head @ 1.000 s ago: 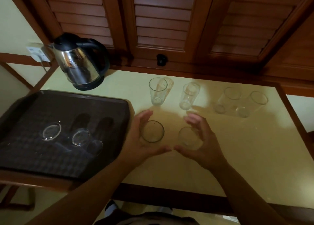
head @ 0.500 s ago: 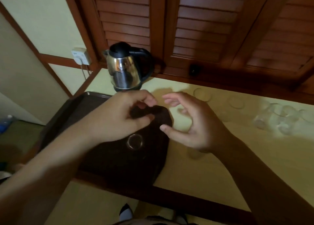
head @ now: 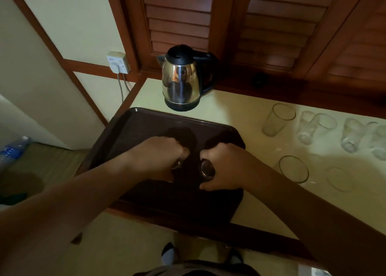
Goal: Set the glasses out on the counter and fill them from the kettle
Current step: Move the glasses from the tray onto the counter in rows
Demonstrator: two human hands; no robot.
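Dark tray (head: 146,121) on pale table (head: 261,202), left hand (head: 160,154) gripping one glass (head: 177,163), right hand (head: 225,165) gripping another glass (head: 207,168), steel kettle (head: 180,78) behind

A single head-worn camera looks forward and steeply down from above the person, close over both forearms. The two grips, left hand (head: 161,157) and right hand (head: 224,166), sit near the middle of the wide-angle frame over the dark tray (head: 133,129). Beyond the grips stands the electric kettle (head: 181,79) under louvred shutters (head: 179,19); right of them runs the bench (head: 240,106); below them the floor shows. No second view shares the scene.
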